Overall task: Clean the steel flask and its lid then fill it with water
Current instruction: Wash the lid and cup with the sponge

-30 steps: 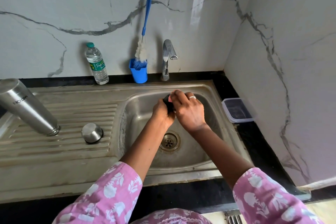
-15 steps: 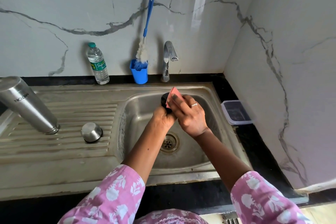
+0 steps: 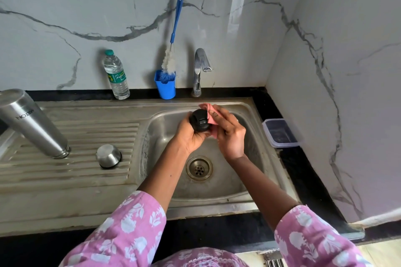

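Observation:
Over the sink basin (image 3: 236,184), my left hand (image 3: 191,134) grips a black flask lid (image 3: 200,122). My right hand (image 3: 230,134) presses a pink sponge (image 3: 210,115) against the lid's right side. The steel flask (image 3: 32,123) stands upside down and tilted on the left of the ribbed draining board (image 3: 86,136). A small steel cap (image 3: 108,155) rests upside down on the board to the flask's right.
At the back wall stand a plastic water bottle (image 3: 116,75), a blue cup (image 3: 165,86) holding a blue-handled bottle brush (image 3: 173,37), and the tap (image 3: 200,69), which is not running. A clear plastic box (image 3: 280,133) sits on the black counter right of the sink.
The hands have shifted a little: the black lid now shows more fully in my left hand, and the pink sponge has come out from under my right fingers.

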